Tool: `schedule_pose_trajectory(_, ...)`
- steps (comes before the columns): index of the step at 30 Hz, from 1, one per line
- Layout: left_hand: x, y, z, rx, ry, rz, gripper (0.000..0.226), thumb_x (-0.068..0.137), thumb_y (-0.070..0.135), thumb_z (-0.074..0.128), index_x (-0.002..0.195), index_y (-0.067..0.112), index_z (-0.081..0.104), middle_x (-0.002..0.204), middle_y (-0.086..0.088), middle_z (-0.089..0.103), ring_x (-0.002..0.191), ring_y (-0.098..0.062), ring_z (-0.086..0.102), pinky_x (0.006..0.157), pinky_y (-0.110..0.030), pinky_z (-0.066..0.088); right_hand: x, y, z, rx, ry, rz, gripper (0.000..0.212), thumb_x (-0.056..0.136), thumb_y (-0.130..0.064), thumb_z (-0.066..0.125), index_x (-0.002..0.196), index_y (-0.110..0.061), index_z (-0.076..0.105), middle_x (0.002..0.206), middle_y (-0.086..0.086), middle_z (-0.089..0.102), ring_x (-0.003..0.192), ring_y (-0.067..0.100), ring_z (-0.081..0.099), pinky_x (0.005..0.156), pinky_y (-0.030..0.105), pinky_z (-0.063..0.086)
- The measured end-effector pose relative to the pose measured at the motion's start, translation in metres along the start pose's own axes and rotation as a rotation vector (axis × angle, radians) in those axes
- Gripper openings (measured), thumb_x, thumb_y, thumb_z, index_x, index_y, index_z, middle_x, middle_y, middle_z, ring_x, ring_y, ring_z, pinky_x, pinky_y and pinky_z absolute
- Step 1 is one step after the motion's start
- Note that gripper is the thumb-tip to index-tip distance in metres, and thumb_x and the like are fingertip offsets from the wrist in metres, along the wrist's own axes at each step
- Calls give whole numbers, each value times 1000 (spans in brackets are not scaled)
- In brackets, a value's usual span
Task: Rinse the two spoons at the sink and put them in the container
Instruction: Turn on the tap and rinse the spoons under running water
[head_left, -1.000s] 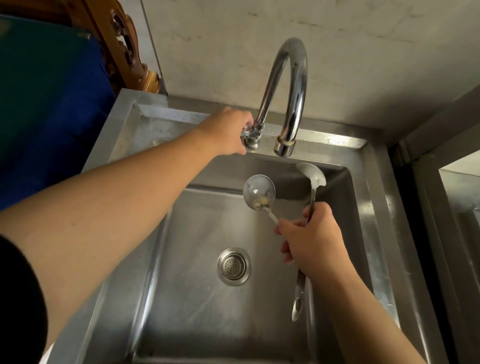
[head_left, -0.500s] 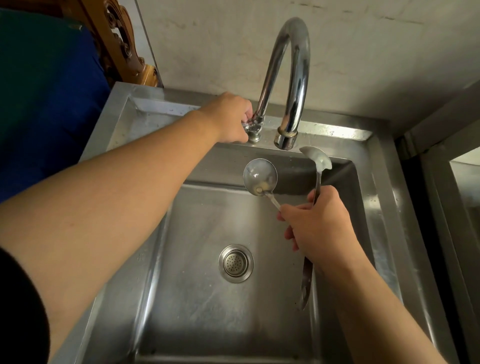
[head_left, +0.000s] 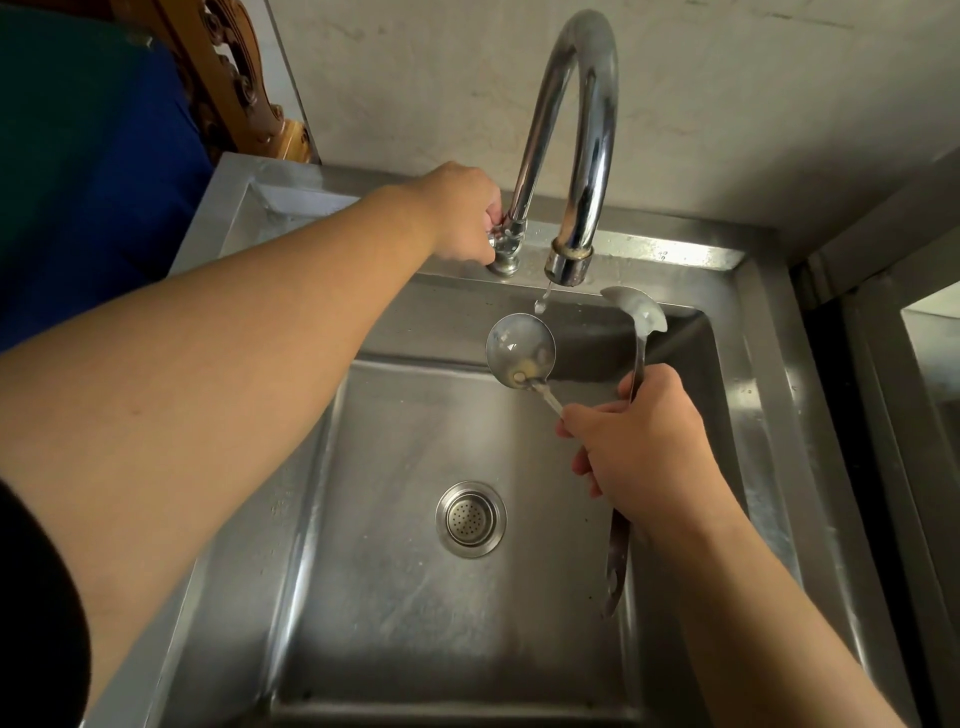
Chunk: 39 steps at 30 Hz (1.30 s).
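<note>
My right hand (head_left: 641, 452) is closed around the handles of two steel spoons over the steel sink (head_left: 769, 395). The round-bowled spoon (head_left: 519, 348) faces up just below and left of the spout, with bits of food in its bowl. The second spoon (head_left: 636, 309) points toward the back right of the basin, and its long handle sticks out below my fist. My left hand (head_left: 462, 218) grips the tap handle (head_left: 504, 244) at the base of the curved chrome faucet (head_left: 584, 145). A thin trickle of water (head_left: 542, 301) falls from the spout. No container is in view.
The round drain strainer (head_left: 471, 518) sits in the middle of the basin floor. A carved wooden piece (head_left: 244, 88) and a blue-green surface (head_left: 88, 156) lie to the left. A second metal ledge (head_left: 930, 338) borders the right side.
Water has begun to drip from the spout, which was dry in the earlier frames. Both hands keep their holds; the spoons stay under the spout while the view shifts slightly.
</note>
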<state>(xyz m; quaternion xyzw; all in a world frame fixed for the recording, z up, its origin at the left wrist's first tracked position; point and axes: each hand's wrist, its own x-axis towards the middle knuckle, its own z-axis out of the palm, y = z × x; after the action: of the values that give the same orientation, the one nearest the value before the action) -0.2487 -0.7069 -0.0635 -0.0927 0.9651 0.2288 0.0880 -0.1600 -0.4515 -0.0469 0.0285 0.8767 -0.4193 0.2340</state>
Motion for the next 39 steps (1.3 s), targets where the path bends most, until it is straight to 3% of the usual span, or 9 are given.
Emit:
schedule_pose_trajectory(9,-4,-2,0,19,-22,-30,35,81,13,74,114,3,70,115,-17,74,107,-34,68,93,-43,55,-1,0,-1,16,4,1,31,86,-9,69,104,-15,44,83,11,74,43,12,60,32,16,43)
schedule_pose_trajectory(11,-14,-1,4,-39,-4,-52,44,84,23,76,124,7,65,127,-13,69,117,-30,64,93,-34,49,-2,-1,-2,31,-5,10,30,87,-8,68,105,-15,45,83,11,74,40,10,60,33,18,45)
schedule_pose_trajectory(13,-35,2,13,-172,116,-67,50,91,31,69,136,13,57,138,-5,63,126,-22,58,95,-24,38,-3,-1,-4,56,-23,26,31,88,-6,67,108,-13,45,82,12,74,35,7,60,35,21,49)
schedule_pose_trajectory(16,-76,12,36,-436,398,-88,32,99,22,55,130,19,64,123,6,68,113,-11,60,88,-9,39,-5,-2,-8,159,-67,77,35,88,1,66,113,-12,44,88,18,72,34,8,62,35,24,52)
schedule_pose_trajectory(19,-111,27,59,-851,287,-159,32,93,18,53,120,22,70,107,12,69,100,-8,63,92,-18,48,-5,-3,-10,266,-108,132,39,86,7,66,111,-13,42,88,20,72,37,12,65,39,29,57)
schedule_pose_trajectory(25,-142,43,86,-1147,136,-146,52,76,19,46,126,23,62,126,-23,67,109,-28,62,103,-49,47,-11,1,-4,375,-167,191,33,88,4,64,106,-13,42,80,18,70,42,17,68,59,47,65)
schedule_pose_trajectory(30,-140,42,96,-1170,154,-144,50,79,21,44,123,36,61,112,-6,67,102,-14,60,95,-41,51,-15,2,6,491,-175,291,38,88,4,65,114,-11,43,81,22,65,43,18,69,54,36,62)
schedule_pose_trajectory(35,-130,41,103,-1052,109,-154,55,75,28,62,129,37,62,122,1,71,113,-15,66,105,-46,50,-10,0,7,552,-179,330,39,89,4,64,125,2,47,70,23,67,45,27,72,49,34,62)
schedule_pose_trajectory(39,-122,42,104,-1016,109,-165,67,65,38,82,128,42,63,109,15,74,100,-1,70,93,-27,55,-7,-2,7,569,-200,311,39,91,4,62,126,8,48,47,11,69,47,28,74,44,27,58)
